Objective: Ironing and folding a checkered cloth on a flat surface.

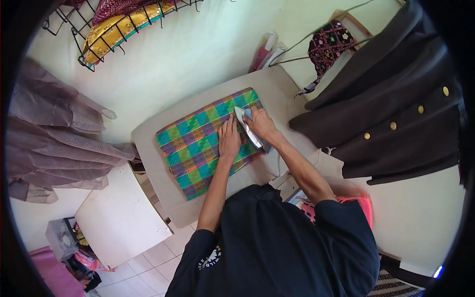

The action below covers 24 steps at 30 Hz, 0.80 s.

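Note:
A folded plaid cloth [190,143] in green, purple and orange lies flat on the padded grey ironing surface [170,208]. My right hand [262,123] is closed round the handle of a clothes iron [251,134], whose pointed tip faces the far edge of the cloth. The iron's soleplate rests on or just above the cloth's right part; I cannot tell which. Just left of the iron, my left hand [229,138] lies flat on the cloth with fingers stretched out. A pale cord [278,166] runs down from the iron's heel.
Dark garments with gold buttons [393,125] hang on the right, greyish garments [74,128] on the left. A black wire rack [118,37] holding folded fabric is on the wall above. A white panel [121,218] stands at left, a pink basket [365,205] near my right elbow.

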Motion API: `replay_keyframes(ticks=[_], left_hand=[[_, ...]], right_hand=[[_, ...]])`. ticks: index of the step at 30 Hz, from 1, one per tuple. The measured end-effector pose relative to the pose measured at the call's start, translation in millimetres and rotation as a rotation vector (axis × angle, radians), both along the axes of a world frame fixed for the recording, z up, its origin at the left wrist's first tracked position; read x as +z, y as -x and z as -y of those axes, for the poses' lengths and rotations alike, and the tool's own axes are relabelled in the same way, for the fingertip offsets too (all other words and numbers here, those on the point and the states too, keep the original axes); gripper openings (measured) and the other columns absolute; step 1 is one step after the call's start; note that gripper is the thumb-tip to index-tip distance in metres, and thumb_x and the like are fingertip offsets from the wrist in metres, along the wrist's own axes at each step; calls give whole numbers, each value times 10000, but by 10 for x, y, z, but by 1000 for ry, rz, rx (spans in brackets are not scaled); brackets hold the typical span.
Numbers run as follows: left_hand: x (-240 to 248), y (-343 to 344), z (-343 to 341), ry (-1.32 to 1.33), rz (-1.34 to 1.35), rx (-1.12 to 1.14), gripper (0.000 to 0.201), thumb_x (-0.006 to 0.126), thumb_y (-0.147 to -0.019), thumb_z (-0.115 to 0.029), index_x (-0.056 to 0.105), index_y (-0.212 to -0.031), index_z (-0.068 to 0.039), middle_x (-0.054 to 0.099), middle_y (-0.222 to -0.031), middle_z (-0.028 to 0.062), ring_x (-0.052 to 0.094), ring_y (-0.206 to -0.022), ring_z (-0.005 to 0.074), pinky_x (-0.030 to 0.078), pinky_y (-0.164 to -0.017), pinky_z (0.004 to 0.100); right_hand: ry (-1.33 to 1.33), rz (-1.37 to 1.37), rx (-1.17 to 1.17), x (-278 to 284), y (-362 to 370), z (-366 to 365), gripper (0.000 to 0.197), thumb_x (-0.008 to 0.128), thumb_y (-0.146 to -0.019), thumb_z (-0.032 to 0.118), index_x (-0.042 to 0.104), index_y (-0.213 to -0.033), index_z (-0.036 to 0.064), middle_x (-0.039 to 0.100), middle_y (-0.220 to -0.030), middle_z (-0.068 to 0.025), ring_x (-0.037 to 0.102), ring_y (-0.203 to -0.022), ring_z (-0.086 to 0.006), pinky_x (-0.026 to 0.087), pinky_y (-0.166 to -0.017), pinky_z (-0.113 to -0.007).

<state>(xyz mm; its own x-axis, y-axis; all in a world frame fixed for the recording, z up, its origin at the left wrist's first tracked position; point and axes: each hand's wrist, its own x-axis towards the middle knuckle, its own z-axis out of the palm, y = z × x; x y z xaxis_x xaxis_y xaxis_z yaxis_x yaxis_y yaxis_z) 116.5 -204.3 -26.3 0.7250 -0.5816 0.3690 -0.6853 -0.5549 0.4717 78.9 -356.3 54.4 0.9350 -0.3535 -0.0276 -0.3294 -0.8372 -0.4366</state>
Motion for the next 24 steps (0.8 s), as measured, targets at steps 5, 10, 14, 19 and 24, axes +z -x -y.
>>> replay_keyframes(ticks=[5, 10, 14, 19, 24], left_hand=[[167, -117, 136, 39, -144, 28, 385, 558, -826, -49, 568, -1201, 39, 501, -1376, 189, 484, -1222, 345, 364, -1049, 499], [157, -459, 187, -20, 95, 6, 410, 560, -852, -126, 561, -1236, 19, 500, -1393, 172, 467, -1255, 351, 292, -1136, 531], [48, -442, 177, -73, 56, 83, 519, 475, -947, -224, 461, -1436, -52, 339, -1571, 137, 285, -1455, 348, 151, -1206, 539], [33, -430, 221, -182, 24, 97, 608, 439, -957, -271, 338, -1534, -105, 245, -1623, 98, 185, -1502, 323, 102, -1222, 524], [44, -462, 207, -183, 10, 99, 627, 442, -947, -271, 327, -1536, -92, 250, -1620, 102, 183, -1501, 333, 105, -1220, 533]], right_hand=[[30, 16, 4, -62, -24, 87, 432, 651, -919, 334, 506, -1063, -48, 642, -903, -344, 632, -898, -513, 512, -814, -557], [-19, -33, 40, -29, -79, 45, 454, 659, -914, 336, 500, -1089, -51, 635, -908, -352, 635, -864, -515, 529, -757, -547], [-3, -70, 0, 86, -70, -22, 427, 676, -908, 273, 509, -1094, -73, 641, -921, -358, 643, -902, -517, 535, -794, -543], [-25, -113, -52, 160, -190, -10, 387, 641, -934, 284, 504, -1077, -48, 653, -914, -328, 655, -884, -499, 541, -782, -536], [13, -117, -60, 69, -362, 23, 402, 644, -926, 301, 502, -1089, -38, 654, -923, -322, 653, -908, -486, 532, -798, -542]])
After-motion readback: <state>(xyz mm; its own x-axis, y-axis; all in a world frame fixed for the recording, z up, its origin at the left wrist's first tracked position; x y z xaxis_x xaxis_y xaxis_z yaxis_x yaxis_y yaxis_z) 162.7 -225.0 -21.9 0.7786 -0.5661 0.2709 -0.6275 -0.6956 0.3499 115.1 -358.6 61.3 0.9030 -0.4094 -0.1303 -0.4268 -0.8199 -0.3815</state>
